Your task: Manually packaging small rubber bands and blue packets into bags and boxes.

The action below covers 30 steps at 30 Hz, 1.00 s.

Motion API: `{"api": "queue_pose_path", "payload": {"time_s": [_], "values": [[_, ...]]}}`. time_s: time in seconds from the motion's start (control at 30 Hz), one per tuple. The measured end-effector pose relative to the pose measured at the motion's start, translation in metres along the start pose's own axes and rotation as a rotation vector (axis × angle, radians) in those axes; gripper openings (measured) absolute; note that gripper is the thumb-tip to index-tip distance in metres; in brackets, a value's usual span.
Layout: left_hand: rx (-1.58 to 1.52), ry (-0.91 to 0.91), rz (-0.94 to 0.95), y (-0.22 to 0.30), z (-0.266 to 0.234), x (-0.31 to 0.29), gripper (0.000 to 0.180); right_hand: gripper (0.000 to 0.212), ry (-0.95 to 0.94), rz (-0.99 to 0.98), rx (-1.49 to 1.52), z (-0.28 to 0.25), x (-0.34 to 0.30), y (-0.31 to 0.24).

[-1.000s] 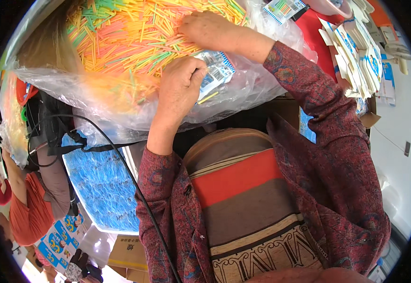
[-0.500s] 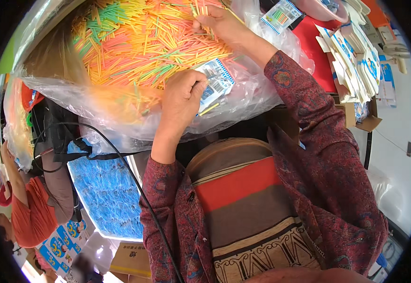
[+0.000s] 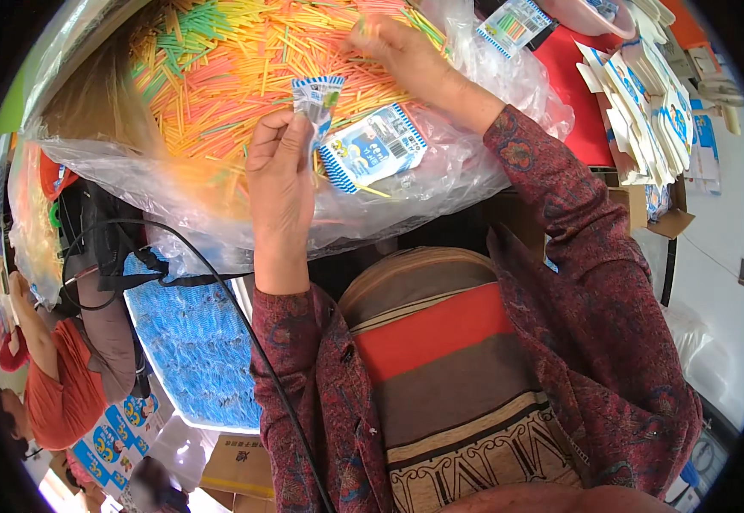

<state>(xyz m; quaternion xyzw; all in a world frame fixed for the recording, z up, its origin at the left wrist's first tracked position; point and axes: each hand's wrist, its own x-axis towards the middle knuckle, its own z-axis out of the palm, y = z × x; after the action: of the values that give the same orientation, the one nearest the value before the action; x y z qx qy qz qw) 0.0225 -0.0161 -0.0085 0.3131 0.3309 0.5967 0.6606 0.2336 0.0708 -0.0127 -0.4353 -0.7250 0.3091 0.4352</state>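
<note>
My left hand (image 3: 280, 167) pinches a small clear packet (image 3: 316, 103) with blue-striped ends between thumb and fingers, holding it upright. Just right of it, a second blue-and-white packet (image 3: 376, 147) lies flat on the clear plastic liner (image 3: 466, 162). Thin pink, yellow, orange and green sticks (image 3: 244, 85) are heaped inside the liner. Over the far side of this heap, my right hand (image 3: 406, 64) is closed, its fingertips together and somewhat blurred. Coloured stick ends show at those fingertips; how many it holds I cannot tell.
A filled packet (image 3: 513, 26) lies at the back, near a pink basin (image 3: 581, 13). Flattened white-and-blue cartons (image 3: 649, 103) are stacked on a red surface at right. A tray of blue packets (image 3: 192, 342) stands at left under a black cable (image 3: 218, 278). Another person (image 3: 64, 385) sits far left.
My left hand has moved left and turned upward, bringing the small packet up into view. The flat packet beside it is now uncovered. My right hand has shifted slightly, its fingers lower over the sticks.
</note>
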Motion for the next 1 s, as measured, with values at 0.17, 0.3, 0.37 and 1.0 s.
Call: {"api": "queue_pose_path", "payload": {"time_s": [0.17, 0.3, 0.37, 1.0], "values": [[-0.092, -0.113, 0.123, -0.003, 0.000, 0.000, 0.008, 0.029, -0.009, 0.003, 0.077, -0.005, -0.008, -0.005], [-0.038, -0.107, 0.173, -0.007, 0.002, 0.003, 0.008, 0.029, 0.032, -0.185, -0.522, -0.013, -0.015, -0.016], [-0.004, -0.080, 0.186, -0.005, -0.002, -0.001, 0.007, 0.020, 0.099, 0.295, -0.121, -0.019, -0.003, -0.085], [-0.052, -0.073, 0.140, -0.013, 0.022, -0.003, 0.007, 0.026, 0.281, -0.081, 0.584, 0.023, -0.007, -0.109]]}}
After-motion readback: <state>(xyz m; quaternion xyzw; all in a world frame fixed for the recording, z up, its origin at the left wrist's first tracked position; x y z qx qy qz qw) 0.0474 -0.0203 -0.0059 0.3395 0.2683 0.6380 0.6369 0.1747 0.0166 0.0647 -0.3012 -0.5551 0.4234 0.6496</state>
